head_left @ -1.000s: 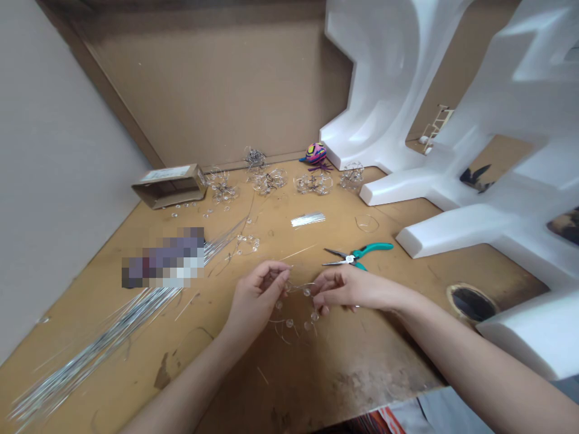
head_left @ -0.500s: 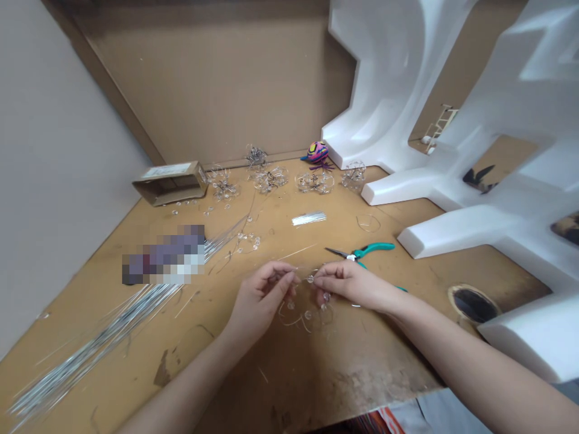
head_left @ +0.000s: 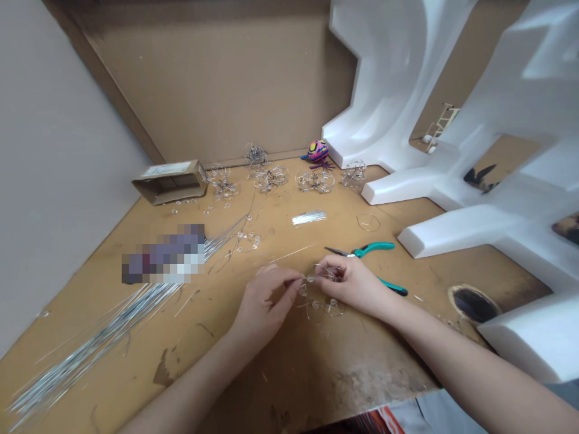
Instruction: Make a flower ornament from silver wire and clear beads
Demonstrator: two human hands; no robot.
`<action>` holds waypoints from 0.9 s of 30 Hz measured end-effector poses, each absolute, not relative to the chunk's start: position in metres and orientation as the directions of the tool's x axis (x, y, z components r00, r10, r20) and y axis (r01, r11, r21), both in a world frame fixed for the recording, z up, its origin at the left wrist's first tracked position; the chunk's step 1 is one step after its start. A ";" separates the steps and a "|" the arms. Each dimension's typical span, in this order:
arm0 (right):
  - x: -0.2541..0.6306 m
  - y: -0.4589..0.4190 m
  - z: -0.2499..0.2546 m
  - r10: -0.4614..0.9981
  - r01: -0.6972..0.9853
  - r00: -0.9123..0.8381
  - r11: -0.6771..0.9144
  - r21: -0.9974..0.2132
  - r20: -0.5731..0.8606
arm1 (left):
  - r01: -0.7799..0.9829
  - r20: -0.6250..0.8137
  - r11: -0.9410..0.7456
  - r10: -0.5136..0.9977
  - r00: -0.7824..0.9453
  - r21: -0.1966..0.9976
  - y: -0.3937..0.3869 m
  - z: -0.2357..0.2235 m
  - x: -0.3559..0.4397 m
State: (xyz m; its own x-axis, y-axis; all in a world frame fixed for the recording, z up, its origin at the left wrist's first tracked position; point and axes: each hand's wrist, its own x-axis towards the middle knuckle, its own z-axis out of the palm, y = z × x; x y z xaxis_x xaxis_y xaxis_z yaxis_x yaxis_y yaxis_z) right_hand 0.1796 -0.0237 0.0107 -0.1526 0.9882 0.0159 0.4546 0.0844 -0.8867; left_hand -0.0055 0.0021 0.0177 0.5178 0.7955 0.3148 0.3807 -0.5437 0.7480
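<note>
Between my hands, over the front middle of the table, is a beaded wire ring [head_left: 316, 305] with clear beads and thin loops. My left hand [head_left: 270, 296] pinches its near-left part between thumb and forefinger. My right hand [head_left: 350, 281] has its fingers curled round wire loops on the ring's other side. Some of the wire is hidden by the fingers. Just behind my right hand lie needle-nose pliers [head_left: 373, 248] with green handles, their jaws pointing left. A thin straight wire [head_left: 292, 253] lies behind my left hand.
A long wire bundle [head_left: 97, 340] lies at left beside a blurred purple item [head_left: 165, 256]. Finished-looking bead-and-wire pieces [head_left: 315, 182] line the back, near an open cardboard box [head_left: 174, 191]. Short wires [head_left: 309, 217] lie mid-table. A white moulded structure [head_left: 456, 226] borders the right, near a round hole [head_left: 474, 303].
Both hands have come closer together, and the beaded ring has shifted right and turned. My right hand has risen slightly and now closes round the wire loops; more of the pliers' lower handle shows.
</note>
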 end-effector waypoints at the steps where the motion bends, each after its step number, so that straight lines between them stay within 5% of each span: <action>1: 0.179 -0.025 0.012 0.988 0.487 -0.153 0.106 -0.867 0.034 | 0.413 0.336 -0.578 0.783 0.524 0.703 0.002 0.018 -0.005; 17: 0.169 -0.034 0.018 0.961 0.769 -0.162 0.266 -0.581 0.225 | 0.590 0.387 -0.710 0.704 0.595 0.385 0.001 0.018 0.002; 27: 0.171 -0.035 0.022 0.957 0.718 -0.207 0.288 -0.634 0.201 | 0.565 0.396 -0.743 0.670 0.628 0.360 0.000 0.016 0.000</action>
State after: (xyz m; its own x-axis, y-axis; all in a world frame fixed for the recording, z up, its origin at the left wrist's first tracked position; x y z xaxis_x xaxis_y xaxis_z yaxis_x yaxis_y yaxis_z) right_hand 0.1709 -0.0348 0.0222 -0.2067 0.9575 0.2013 0.7178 0.2882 -0.6338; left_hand -0.0002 0.0003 0.0165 0.6284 0.6698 0.3955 0.5650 -0.7425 0.3597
